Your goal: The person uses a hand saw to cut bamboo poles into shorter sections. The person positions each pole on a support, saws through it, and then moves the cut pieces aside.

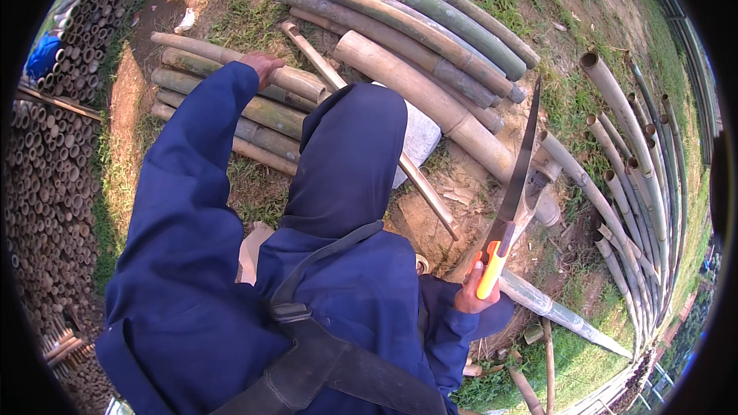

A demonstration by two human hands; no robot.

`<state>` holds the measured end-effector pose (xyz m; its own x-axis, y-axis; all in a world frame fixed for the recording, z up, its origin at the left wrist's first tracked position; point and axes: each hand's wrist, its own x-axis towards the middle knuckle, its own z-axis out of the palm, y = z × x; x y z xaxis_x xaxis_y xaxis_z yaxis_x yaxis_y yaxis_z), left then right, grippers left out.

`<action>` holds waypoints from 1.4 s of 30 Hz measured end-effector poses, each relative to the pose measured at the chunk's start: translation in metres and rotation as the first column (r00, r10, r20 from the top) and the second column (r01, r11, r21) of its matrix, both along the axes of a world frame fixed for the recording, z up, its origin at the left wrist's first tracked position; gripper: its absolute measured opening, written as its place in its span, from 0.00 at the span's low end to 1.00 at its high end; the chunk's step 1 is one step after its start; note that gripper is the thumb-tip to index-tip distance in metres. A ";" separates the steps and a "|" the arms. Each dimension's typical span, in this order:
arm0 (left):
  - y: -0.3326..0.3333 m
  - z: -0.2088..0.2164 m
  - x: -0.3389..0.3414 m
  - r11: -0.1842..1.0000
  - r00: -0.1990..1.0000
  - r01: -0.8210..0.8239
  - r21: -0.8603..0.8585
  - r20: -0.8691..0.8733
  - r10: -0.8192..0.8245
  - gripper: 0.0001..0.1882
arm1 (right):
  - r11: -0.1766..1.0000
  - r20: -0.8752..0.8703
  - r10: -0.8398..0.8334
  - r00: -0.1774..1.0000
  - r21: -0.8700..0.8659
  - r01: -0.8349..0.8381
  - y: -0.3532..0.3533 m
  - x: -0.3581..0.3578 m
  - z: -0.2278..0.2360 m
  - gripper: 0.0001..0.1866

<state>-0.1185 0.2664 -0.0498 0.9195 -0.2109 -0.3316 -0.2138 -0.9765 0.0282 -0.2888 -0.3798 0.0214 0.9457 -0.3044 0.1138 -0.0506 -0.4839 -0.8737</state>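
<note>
My left hand (264,66) reaches out to the far left and grips the top of a cut bamboo pole (300,81), the uppermost in a small stack; its fingertips are partly hidden. On the right, my right hand (472,297) is closed round the orange and yellow handle of a hand saw (516,177). The saw's long dark blade points up and away, apart from the pole in my left hand. Below its blade, a thick bamboo pole (461,127) lies slanting across the ground. Dark blue clothing hides much of the middle.
More bamboo poles (415,11) lie side by side at the far side. Long poles (615,92) fan out on the right. A high stack of cut bamboo (50,177) fills the left edge. A split bamboo strip (429,196) and a pale block (419,134) lie near the middle.
</note>
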 end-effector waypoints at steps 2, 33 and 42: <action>0.009 -0.015 -0.023 0.998 0.999 -0.002 0.059 -0.053 0.005 0.21 | 1.000 -0.003 0.001 1.000 0.006 -0.001 0.002 -0.001 0.003 0.08; -0.021 -0.145 -0.264 0.972 0.973 -0.207 0.109 -0.078 0.216 0.21 | 0.999 0.048 0.009 0.999 -0.049 -0.007 0.010 -0.007 0.045 0.15; -0.067 -0.038 0.031 0.885 0.895 -0.184 -0.428 0.298 0.331 0.08 | 0.957 0.156 -0.153 0.976 -0.222 0.185 -0.011 -0.061 0.100 0.04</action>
<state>-0.0879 0.1991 -0.0877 0.9966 0.0086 0.0814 -0.0229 -0.9255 0.3780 -0.3496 -0.3913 0.1211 0.8533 -0.4079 0.3248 -0.0379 -0.6697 -0.7416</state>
